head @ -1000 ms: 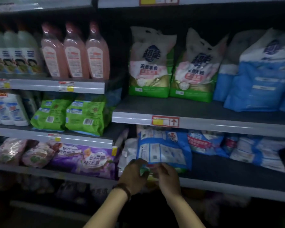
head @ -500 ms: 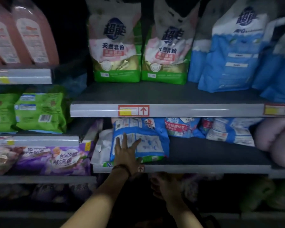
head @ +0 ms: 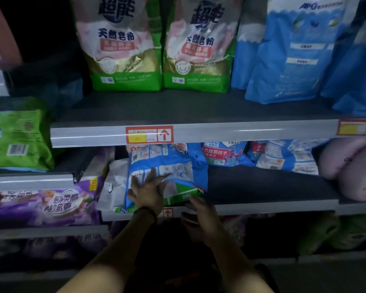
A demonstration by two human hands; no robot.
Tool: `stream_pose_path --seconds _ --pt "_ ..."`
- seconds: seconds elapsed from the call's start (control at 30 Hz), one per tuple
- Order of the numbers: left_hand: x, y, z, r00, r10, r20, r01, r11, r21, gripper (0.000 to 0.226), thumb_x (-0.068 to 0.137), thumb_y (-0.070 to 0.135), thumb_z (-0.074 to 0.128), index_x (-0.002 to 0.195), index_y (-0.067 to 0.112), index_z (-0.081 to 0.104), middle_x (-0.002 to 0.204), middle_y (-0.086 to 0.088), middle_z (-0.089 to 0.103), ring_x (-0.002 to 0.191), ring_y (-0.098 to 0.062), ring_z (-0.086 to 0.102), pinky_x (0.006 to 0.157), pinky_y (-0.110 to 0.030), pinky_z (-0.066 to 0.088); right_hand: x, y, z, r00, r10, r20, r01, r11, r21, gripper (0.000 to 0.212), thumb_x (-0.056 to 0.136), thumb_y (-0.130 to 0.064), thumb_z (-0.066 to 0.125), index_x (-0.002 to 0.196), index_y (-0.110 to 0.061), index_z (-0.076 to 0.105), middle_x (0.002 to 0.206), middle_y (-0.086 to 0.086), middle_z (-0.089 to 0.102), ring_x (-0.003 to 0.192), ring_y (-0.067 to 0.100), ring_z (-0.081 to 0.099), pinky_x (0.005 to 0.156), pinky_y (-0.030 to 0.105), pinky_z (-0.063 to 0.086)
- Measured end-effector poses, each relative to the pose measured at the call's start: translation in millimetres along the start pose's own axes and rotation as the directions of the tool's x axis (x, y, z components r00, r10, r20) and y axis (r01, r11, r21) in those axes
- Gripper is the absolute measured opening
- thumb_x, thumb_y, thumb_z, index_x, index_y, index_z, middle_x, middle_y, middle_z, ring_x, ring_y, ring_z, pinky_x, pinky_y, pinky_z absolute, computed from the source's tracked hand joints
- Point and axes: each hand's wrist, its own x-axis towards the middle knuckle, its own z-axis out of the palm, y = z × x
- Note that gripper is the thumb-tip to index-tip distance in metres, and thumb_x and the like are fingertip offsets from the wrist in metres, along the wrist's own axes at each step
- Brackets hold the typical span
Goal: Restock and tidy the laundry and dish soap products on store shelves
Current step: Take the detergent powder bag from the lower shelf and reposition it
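- Blue and white detergent bag (head: 169,166) lies flat at the centre of the frame, on the front of the middle shelf (head: 262,187), its lower edge reaching the shelf lip
- The left hand (head: 146,191) rests palm down on the lower left part of that bag, fingers straight and spread, holding nothing; a dark wristband (head: 145,211) sits on its wrist
- The right hand (head: 199,212) is at the shelf lip, just below the bag's lower right corner; it is dim and blurred, so I cannot tell whether its fingers have hold of the corner
- A white bag (head: 114,187) lies just left of the blue one, touching it
- More blue packs (head: 222,153) lie further back on the same shelf, and a pink pack (head: 351,166) sits at the right edge of the frame
- On the shelf above, two green-based bags (head: 123,45) stand upright side by side at upper centre, with tall blue bags (head: 287,56) at upper right
- A red price tag (head: 149,135) is fixed on that shelf's front rail
- At the left edge a green pack (head: 17,138) sits above a purple pack (head: 47,206)
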Motion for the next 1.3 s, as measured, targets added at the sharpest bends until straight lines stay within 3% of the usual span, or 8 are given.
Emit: stream_pose_path --seconds 0.23,0.47,0.6,0.7,0.9,1.03,1.13,1.3 --pt "-45.8 64.6 1.4 0.992 -0.002 -0.130 -0.053 0.906 -0.419 0.034 0.107 0.033 0.055 0.133 0.053 0.060 0.157 0.031 0.043 0.153 -0.022 0.021 0.119 -0.064 0.017 -23.1 -30.4 14.8 0.962 -0.083 0.261 0.034 0.982 0.188 0.076 0.070 -0.070 0.087 0.138 -0.049 0.060 0.139 0.004 0.071 0.127 0.033 0.068 0.094 0.053 0.058" --pt "-88.8 124.4 20.2 0.944 0.273 -0.188 -0.322 0.886 -0.332 0.048 0.101 0.044 0.039 0.145 0.062 0.038 0.154 0.035 0.042 0.152 -0.021 0.026 0.115 -0.061 0.020 -27.4 -75.2 -16.8 0.889 0.078 0.450 -0.341 0.769 0.540 0.035 0.097 -0.052 0.065 0.125 -0.031 0.066 0.125 -0.013 0.068 0.145 0.024 0.053 0.117 0.034 0.039" --pt "-77.8 158.6 31.7 0.885 0.443 -0.142 -0.465 0.833 -0.298 0.043 0.097 0.033 0.042 0.132 0.047 0.064 0.162 0.027 0.037 0.155 -0.025 0.022 0.118 -0.070 0.013 -29.4 -95.1 -45.3 0.925 -0.090 0.369 -0.119 0.853 0.507 0.051 0.096 -0.045 0.067 0.144 -0.041 0.053 0.141 -0.014 0.039 0.157 0.021 0.022 0.118 0.041 0.036" --pt "-68.9 184.2 56.9 0.863 0.479 0.160 -0.478 0.877 -0.043 0.050 0.101 0.035 0.042 0.150 0.044 0.046 0.173 0.022 0.010 0.161 -0.029 0.001 0.117 -0.076 0.001 -4.7 -103.3 -75.8 0.957 -0.093 0.275 -0.077 0.833 0.548 0.059 0.095 -0.051 0.068 0.148 -0.026 0.060 0.148 -0.007 0.055 0.149 0.029 0.046 0.114 0.051 0.043" --pt "-44.8 160.3 92.6 0.753 0.287 0.592 -0.462 0.871 0.166 0.104 0.087 0.066 0.066 0.167 0.029 0.010 0.176 -0.001 -0.006 0.162 -0.021 -0.012 0.126 -0.067 -0.001 39.7 -93.7 -98.2 0.988 0.020 -0.150 -0.060 0.962 -0.267 0.049 0.108 -0.041 0.056 0.141 -0.004 0.057 0.131 0.021 0.068 0.120 0.036 0.066 0.109 0.050 0.054" --pt "-44.3 154.6 89.3 0.793 0.365 0.488 -0.419 0.908 0.002 0.072 0.092 0.040 0.060 0.159 0.028 0.037 0.172 -0.003 0.024 0.162 -0.018 0.013 0.127 -0.061 0.008 26.7 -73.5 -95.9 0.972 -0.142 -0.186 0.081 0.950 -0.303 0.039 0.105 -0.033 0.063 0.128 -0.001 0.065 0.122 0.022 0.072 0.113 0.039 0.070 0.103 0.056 0.056" --pt "-53.5 136.7 80.1 0.855 0.475 0.207 -0.375 0.843 -0.386 0.037 0.091 0.013 0.061 0.124 0.026 0.070 0.132 -0.003 0.068 0.123 -0.022 0.063 0.104 -0.050 0.051 13.0 -56.6 -88.2 0.919 -0.250 -0.304 0.123 0.917 -0.380 0.040 0.102 -0.033 0.065 0.127 -0.001 0.065 0.122 0.022 0.071 0.107 0.038 0.070 0.090 0.046 0.060" --pt "-61.1 88.1 59.5 0.999 -0.052 0.016 0.050 0.777 -0.627 0.019 0.089 0.009 0.079 0.106 0.010 0.071 0.113 -0.014 0.073 0.105 -0.035 0.069 0.092 -0.049 0.057 -3.9 -36.6 -70.7 0.921 -0.231 -0.313 0.078 0.898 -0.434 0.080 0.094 -0.049 0.073 0.153 -0.008 0.038 0.147 0.022 0.056 0.130 0.040 0.058 0.094 0.036 0.044"
